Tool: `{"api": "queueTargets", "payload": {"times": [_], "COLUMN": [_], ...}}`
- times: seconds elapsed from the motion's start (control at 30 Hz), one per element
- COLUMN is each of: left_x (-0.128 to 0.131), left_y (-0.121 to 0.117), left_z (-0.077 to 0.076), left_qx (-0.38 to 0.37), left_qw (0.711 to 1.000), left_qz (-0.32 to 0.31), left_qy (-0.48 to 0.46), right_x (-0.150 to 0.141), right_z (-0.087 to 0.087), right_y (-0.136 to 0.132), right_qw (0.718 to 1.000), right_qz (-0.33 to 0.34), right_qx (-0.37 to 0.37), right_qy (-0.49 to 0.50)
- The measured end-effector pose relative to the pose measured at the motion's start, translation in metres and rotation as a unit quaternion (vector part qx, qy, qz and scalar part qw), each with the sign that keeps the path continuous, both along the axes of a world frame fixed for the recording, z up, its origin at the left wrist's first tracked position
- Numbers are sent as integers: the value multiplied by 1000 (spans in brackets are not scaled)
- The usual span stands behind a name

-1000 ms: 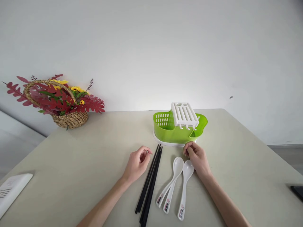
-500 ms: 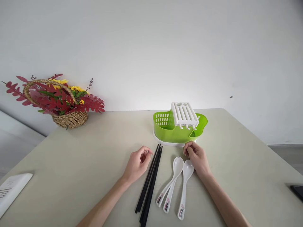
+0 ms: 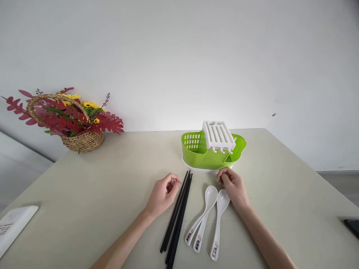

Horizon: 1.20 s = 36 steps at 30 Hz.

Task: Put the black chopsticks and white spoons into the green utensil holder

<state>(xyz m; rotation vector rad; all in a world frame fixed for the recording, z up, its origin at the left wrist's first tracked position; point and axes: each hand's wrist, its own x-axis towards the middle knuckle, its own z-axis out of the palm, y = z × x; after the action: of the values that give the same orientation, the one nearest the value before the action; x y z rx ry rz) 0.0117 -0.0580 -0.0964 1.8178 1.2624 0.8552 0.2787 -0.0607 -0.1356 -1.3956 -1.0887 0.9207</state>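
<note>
My left hand point(image 3: 164, 194) rests on the table with its fingers loosely curled and nothing in them. Just to its right lie several black chopsticks point(image 3: 179, 224), their thin ends pointing away from me. Three white spoons lie right of the chopsticks: two cross, the upper spoon point(image 3: 211, 196) over another, and the third spoon point(image 3: 222, 201) lies beside them. My right hand point(image 3: 234, 188), curled and holding nothing visible, rests beside the third spoon's bowl. Behind the hands stands a green plastic basket point(image 3: 202, 160) on a white base, topped by a white slotted rack point(image 3: 219, 135) with hooks.
A wicker basket point(image 3: 82, 142) of red leaves and yellow flowers stands at the back left of the table point(image 3: 112, 179). A white object point(image 3: 18, 224) lies at the left edge. Something dark point(image 3: 352, 226) lies at the right edge. The wall point(image 3: 179, 67) rises behind.
</note>
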Motion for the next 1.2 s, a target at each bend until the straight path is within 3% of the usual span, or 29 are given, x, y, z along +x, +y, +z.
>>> {"api": "queueTargets", "payload": {"times": [0.73,1.2], "left_x": [0,3], "left_y": [-1,-5], "left_z": [-4,-7], "left_qx": [26,117], "left_qw": [998,982], "left_qz": [-38,-57], "left_qy": [53,139], "right_x": [0,0], "right_z": [1,2], "right_y": [0,0], "right_qw": [1000,1000], "right_qz": [0,-2], "right_qx": [-5,1], "right_qy": [-7,-8]}}
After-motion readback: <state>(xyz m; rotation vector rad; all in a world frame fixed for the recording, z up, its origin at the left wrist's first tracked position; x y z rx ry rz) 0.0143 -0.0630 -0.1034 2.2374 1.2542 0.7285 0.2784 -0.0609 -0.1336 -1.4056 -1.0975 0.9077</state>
